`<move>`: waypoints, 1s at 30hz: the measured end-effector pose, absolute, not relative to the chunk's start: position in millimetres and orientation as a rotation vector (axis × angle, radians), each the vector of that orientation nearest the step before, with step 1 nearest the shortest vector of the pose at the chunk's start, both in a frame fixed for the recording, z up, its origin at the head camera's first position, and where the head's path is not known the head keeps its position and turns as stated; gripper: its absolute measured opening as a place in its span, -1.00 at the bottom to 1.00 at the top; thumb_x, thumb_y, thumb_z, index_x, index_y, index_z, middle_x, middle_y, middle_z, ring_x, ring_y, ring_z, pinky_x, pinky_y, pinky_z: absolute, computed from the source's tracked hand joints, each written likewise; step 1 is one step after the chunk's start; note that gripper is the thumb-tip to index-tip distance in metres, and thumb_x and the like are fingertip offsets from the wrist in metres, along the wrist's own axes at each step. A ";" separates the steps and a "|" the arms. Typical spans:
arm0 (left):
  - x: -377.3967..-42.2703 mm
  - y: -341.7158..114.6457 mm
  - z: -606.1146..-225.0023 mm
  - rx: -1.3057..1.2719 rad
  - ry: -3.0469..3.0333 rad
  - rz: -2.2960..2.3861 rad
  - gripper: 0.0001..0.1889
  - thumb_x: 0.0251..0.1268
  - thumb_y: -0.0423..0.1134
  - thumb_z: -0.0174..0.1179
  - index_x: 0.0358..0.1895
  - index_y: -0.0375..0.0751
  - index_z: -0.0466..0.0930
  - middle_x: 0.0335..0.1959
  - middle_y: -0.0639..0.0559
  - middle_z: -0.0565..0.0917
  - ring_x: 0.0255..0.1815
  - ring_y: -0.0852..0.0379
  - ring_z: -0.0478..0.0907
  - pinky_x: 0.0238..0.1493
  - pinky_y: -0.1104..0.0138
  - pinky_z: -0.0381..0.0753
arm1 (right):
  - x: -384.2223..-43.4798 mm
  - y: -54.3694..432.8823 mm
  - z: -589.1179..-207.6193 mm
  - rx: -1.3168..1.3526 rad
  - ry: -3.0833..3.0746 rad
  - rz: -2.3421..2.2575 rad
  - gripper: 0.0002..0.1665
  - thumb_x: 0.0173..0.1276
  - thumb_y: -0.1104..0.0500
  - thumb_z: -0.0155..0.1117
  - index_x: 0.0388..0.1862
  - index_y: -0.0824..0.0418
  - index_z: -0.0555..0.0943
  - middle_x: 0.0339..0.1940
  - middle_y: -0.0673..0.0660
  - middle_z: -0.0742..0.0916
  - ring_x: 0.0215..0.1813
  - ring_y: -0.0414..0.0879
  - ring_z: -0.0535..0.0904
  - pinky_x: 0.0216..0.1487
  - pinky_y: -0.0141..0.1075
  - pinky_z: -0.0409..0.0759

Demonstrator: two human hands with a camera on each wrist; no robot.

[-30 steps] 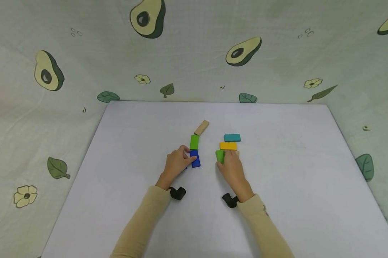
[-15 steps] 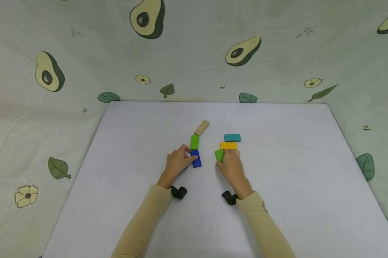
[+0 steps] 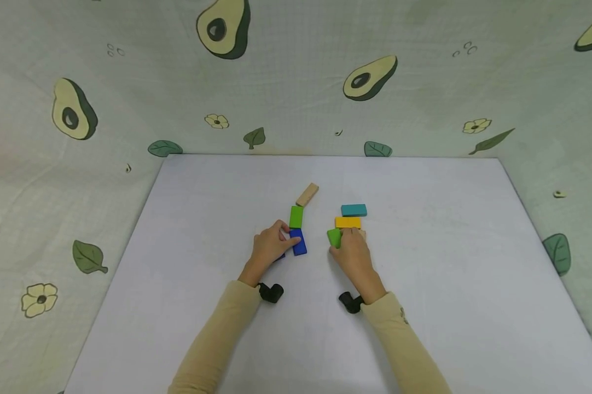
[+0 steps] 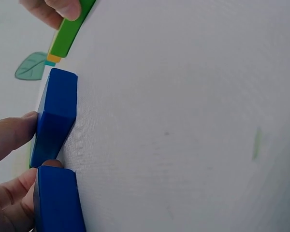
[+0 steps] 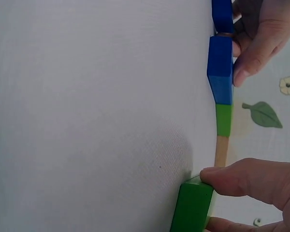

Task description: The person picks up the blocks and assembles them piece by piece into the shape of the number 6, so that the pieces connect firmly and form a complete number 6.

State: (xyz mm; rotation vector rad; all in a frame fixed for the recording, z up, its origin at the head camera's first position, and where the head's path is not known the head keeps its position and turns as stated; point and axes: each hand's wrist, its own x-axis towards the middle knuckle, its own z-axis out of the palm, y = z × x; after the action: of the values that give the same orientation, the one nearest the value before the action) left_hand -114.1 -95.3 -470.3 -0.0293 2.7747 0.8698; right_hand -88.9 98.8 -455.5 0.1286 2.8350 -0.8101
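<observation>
My left hand (image 3: 268, 247) pinches a blue block (image 3: 298, 242), thumb on one face and a fingertip at its side. A second blue block (image 4: 60, 203) stands close by, mostly hidden under that hand in the head view. My right hand (image 3: 353, 254) holds a green block (image 3: 334, 237) between thumb and fingers; the right wrist view shows the thumb on an edge of this green block (image 5: 191, 205). Beyond the pinched blue block, another green block (image 3: 296, 217) and a plain wooden block (image 3: 308, 194) continue a bent line.
Just past my right hand lie a yellow block (image 3: 348, 222) and a teal block (image 3: 354, 210). A wooden block (image 3: 362, 234) peeks out beside its fingers. The white table (image 3: 424, 219) meets an avocado-print cloth (image 3: 296, 82) at its back edge.
The green block in my right hand has turned slightly and shifted a touch to the left. My left hand and its blue block have barely moved.
</observation>
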 end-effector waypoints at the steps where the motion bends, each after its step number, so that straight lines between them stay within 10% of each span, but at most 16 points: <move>1: -114.4 -95.6 -470.5 -0.027 2.774 0.869 -0.62 0.12 0.07 0.27 -0.13 -0.10 0.48 -0.48 0.04 0.59 -0.46 0.13 0.46 -0.22 0.23 0.24 | -88.8 98.8 -455.6 0.130 2.834 -0.816 -0.43 0.18 0.19 0.32 0.08 0.50 0.42 -0.03 0.36 0.53 -0.10 0.10 0.46 -0.09 -0.06 0.52; 30: -122.6 -100.1 -474.1 -0.025 2.687 0.854 -0.59 0.12 0.13 0.24 -0.12 -0.06 0.45 -0.43 0.03 0.58 -0.41 0.10 0.46 -0.17 0.19 0.26 | -62.7 103.2 -447.1 0.030 2.817 -1.127 -0.49 0.12 0.29 0.28 0.06 0.41 0.42 -0.11 0.25 0.47 -0.13 0.02 0.38 -0.13 -0.17 0.43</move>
State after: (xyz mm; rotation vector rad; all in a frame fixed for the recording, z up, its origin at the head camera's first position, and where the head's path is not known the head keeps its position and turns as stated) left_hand -122.6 -100.1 -474.1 -0.0245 2.6874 0.8535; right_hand -62.7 103.2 -447.1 0.0301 2.8168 -1.1273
